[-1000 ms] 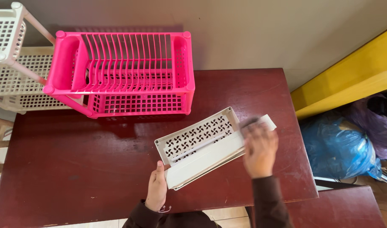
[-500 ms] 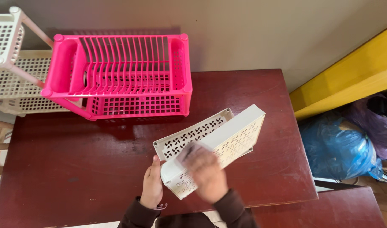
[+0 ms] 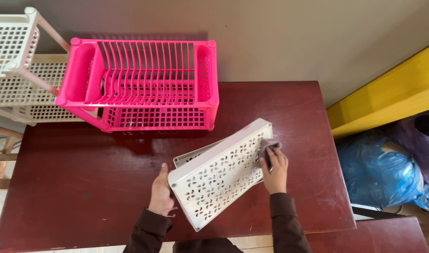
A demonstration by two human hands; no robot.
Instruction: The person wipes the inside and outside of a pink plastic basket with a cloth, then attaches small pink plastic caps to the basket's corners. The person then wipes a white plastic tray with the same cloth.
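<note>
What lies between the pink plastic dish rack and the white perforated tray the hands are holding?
In the head view, only bare dark red tabletop separates the pink plastic dish rack from the white perforated plastic tray; a second white tray's edge shows beneath it.

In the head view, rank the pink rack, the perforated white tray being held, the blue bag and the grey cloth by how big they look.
1. pink rack, raised nearer the camera, so flattered
2. perforated white tray
3. blue bag, partly hidden, so placing against the tray unsure
4. grey cloth

The person is wearing dark brown long sleeves reaching both wrists; the left hand (image 3: 161,194) and right hand (image 3: 275,171) are showing bare.
</note>
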